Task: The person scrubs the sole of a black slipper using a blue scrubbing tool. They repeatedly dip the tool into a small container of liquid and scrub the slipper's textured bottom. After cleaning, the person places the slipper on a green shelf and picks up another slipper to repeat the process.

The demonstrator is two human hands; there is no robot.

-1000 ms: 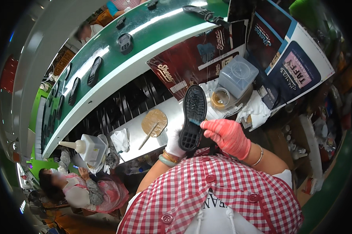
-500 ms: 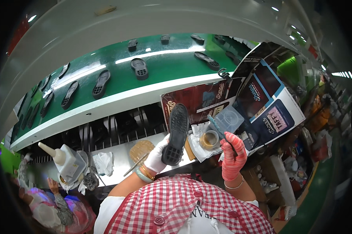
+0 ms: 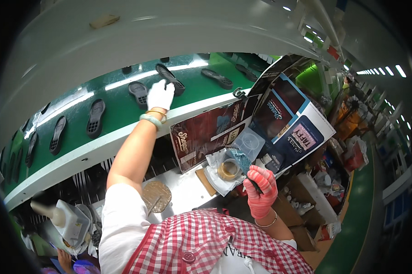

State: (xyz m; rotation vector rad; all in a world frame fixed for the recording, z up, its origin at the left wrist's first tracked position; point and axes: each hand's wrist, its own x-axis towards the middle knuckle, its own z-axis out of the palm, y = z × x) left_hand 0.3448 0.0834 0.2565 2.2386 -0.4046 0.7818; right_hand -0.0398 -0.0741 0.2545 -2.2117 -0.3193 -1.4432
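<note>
My left hand [image 3: 160, 94], in a white glove with a jade bangle at the wrist, reaches far up onto the green conveyor belt [image 3: 119, 107] and rests on a black shoe sole [image 3: 170, 78] lying there. My right hand [image 3: 260, 187], in a red glove, is closed round a dark brush handle [image 3: 251, 176] near my chest, beside an open tin of glue [image 3: 228, 169] on white paper. Other black soles, such as one [image 3: 138, 93] just left of my left hand, lie spaced along the belt.
Printed cardboard panels [image 3: 279, 123] stand behind the glue tin. A round brown pad with a stick [image 3: 156, 196] lies on the metal bench. A white squeeze bottle and box [image 3: 62, 218] sit at lower left. Boxes and clutter [image 3: 315, 196] fill the right side.
My left hand has carried the black sole from in front of my chest up onto the green belt. My right hand stays low with the brush.
</note>
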